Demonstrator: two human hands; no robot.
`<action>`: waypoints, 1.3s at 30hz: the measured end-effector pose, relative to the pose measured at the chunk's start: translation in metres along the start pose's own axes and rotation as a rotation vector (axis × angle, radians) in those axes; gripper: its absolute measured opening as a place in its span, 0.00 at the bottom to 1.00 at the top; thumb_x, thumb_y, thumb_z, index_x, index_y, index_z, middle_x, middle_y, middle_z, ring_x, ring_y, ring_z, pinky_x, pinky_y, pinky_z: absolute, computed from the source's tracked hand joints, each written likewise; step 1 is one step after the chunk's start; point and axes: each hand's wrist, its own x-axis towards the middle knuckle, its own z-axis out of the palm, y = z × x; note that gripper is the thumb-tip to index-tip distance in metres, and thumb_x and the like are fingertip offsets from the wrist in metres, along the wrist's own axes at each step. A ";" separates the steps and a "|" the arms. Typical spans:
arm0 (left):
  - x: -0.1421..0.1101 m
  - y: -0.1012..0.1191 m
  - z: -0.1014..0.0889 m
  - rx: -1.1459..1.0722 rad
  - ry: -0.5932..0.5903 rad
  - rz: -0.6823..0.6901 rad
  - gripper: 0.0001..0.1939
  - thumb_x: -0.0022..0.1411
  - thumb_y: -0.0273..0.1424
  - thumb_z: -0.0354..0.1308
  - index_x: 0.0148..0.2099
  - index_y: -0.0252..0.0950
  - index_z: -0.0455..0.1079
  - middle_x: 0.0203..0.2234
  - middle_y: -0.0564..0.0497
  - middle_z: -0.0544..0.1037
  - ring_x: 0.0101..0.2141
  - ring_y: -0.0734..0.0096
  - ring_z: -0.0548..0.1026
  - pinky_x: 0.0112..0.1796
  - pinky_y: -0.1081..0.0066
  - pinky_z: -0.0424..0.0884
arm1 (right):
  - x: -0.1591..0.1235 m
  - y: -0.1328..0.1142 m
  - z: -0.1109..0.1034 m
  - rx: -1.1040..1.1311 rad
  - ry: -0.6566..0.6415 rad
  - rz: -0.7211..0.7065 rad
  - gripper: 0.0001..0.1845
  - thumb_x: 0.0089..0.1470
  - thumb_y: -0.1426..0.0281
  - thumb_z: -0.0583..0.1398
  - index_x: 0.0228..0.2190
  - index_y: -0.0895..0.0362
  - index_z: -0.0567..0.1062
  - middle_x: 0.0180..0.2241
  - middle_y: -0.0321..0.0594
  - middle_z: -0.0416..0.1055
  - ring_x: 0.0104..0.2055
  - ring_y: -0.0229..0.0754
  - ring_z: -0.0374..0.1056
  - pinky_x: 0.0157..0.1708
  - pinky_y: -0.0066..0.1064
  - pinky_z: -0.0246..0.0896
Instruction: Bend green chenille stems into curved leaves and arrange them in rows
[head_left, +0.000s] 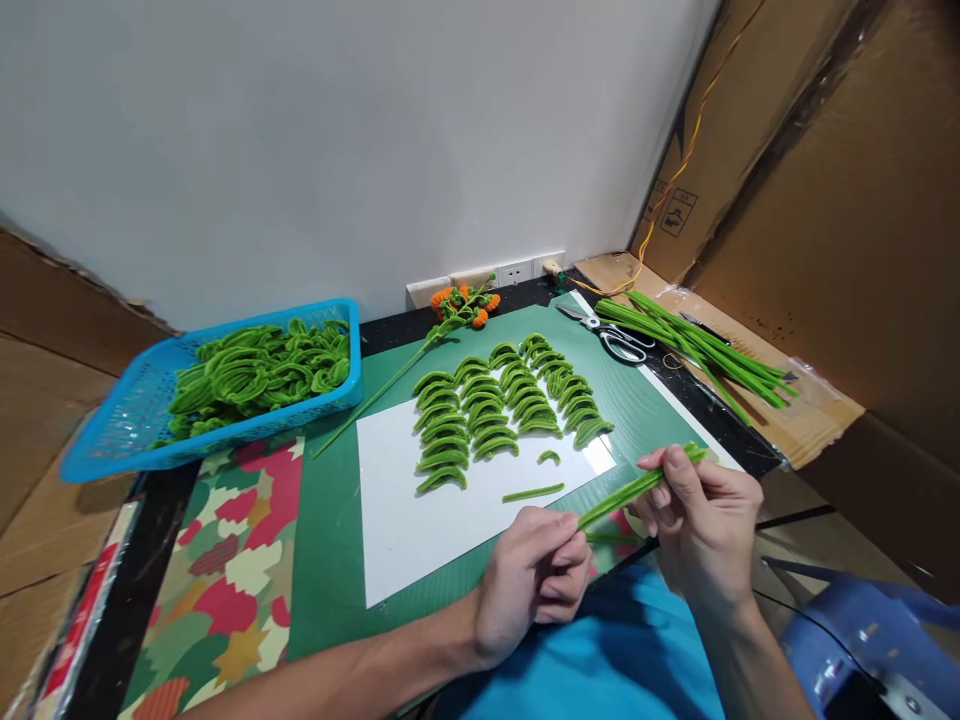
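Note:
Between my two hands stretches a small bundle of green pipe cleaners (619, 499), slanting up to the right. My left hand (536, 575) pinches its lower end, and my right hand (697, 510) grips it near the upper end, thumb on top. Beyond them, curved green pipe cleaner leaves (442, 440) lie in several columns on a white sheet (397, 530). A short straight green piece (532, 493) and a small bent piece (549, 457) lie on the sheet nearer my hands. Another green strip (611, 538) shows below the bundle, partly hidden.
A blue basket (355, 385) of green leaf pieces stands at the left. At the back lies an orange pipe cleaner flower (457, 305) on a long stem. Scissors (619, 340) and long green pipe cleaners (697, 345) rest at the right. Cardboard (825, 200) walls the right side.

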 end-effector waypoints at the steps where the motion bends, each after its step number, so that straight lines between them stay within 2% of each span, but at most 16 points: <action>1: 0.000 -0.001 -0.001 0.002 0.001 -0.010 0.26 0.70 0.49 0.60 0.26 0.39 0.57 0.15 0.62 0.55 0.15 0.83 0.46 0.16 0.77 0.41 | 0.001 0.000 0.001 -0.003 0.002 0.002 0.16 0.57 0.58 0.74 0.30 0.60 0.86 0.15 0.30 0.64 0.12 0.30 0.57 0.13 0.25 0.56; 6: 0.003 -0.005 -0.005 -0.033 -0.054 -0.055 0.30 0.71 0.53 0.55 0.25 0.38 0.58 0.15 0.60 0.55 0.15 0.82 0.47 0.16 0.74 0.41 | 0.002 -0.004 0.005 0.007 0.001 0.008 0.18 0.57 0.56 0.74 0.29 0.60 0.86 0.15 0.29 0.63 0.12 0.30 0.55 0.11 0.25 0.55; 12: 0.004 0.002 -0.001 -0.055 -0.087 -0.057 0.30 0.73 0.56 0.53 0.27 0.39 0.55 0.16 0.61 0.56 0.15 0.80 0.49 0.18 0.74 0.44 | 0.001 -0.008 0.005 0.012 -0.008 -0.001 0.18 0.56 0.56 0.74 0.28 0.60 0.85 0.15 0.30 0.64 0.12 0.31 0.59 0.11 0.25 0.58; 16: 0.003 0.005 0.003 -0.032 -0.035 -0.021 0.31 0.72 0.55 0.54 0.25 0.41 0.50 0.15 0.61 0.53 0.15 0.79 0.51 0.18 0.73 0.43 | 0.001 -0.012 0.004 0.008 -0.027 -0.035 0.18 0.58 0.57 0.73 0.27 0.59 0.85 0.15 0.30 0.63 0.12 0.32 0.60 0.11 0.24 0.58; 23: 0.005 0.003 0.000 -0.004 0.043 0.049 0.26 0.71 0.46 0.55 0.26 0.41 0.50 0.16 0.62 0.51 0.14 0.81 0.54 0.19 0.71 0.43 | 0.003 -0.013 0.002 0.053 -0.097 0.009 0.17 0.60 0.57 0.72 0.27 0.58 0.86 0.15 0.30 0.62 0.12 0.28 0.54 0.11 0.21 0.56; 30: 0.007 0.006 0.001 0.073 -0.033 0.054 0.32 0.71 0.53 0.59 0.25 0.40 0.50 0.18 0.62 0.51 0.17 0.82 0.52 0.21 0.72 0.40 | 0.005 -0.016 0.000 0.026 -0.029 0.009 0.18 0.57 0.57 0.74 0.28 0.59 0.86 0.15 0.29 0.62 0.12 0.28 0.54 0.11 0.20 0.55; 34: 0.006 0.007 0.002 0.049 -0.043 0.043 0.33 0.69 0.53 0.62 0.26 0.39 0.51 0.20 0.62 0.52 0.19 0.82 0.49 0.21 0.72 0.41 | 0.007 -0.018 0.000 -0.022 -0.024 -0.038 0.20 0.56 0.55 0.74 0.26 0.60 0.85 0.15 0.30 0.63 0.12 0.28 0.54 0.11 0.22 0.56; 39: 0.008 0.005 0.002 0.020 -0.055 0.026 0.32 0.68 0.53 0.65 0.26 0.38 0.53 0.20 0.61 0.55 0.20 0.82 0.50 0.22 0.72 0.42 | 0.007 -0.015 0.001 -0.016 0.030 -0.019 0.19 0.54 0.56 0.75 0.27 0.60 0.85 0.14 0.29 0.63 0.11 0.29 0.54 0.11 0.23 0.56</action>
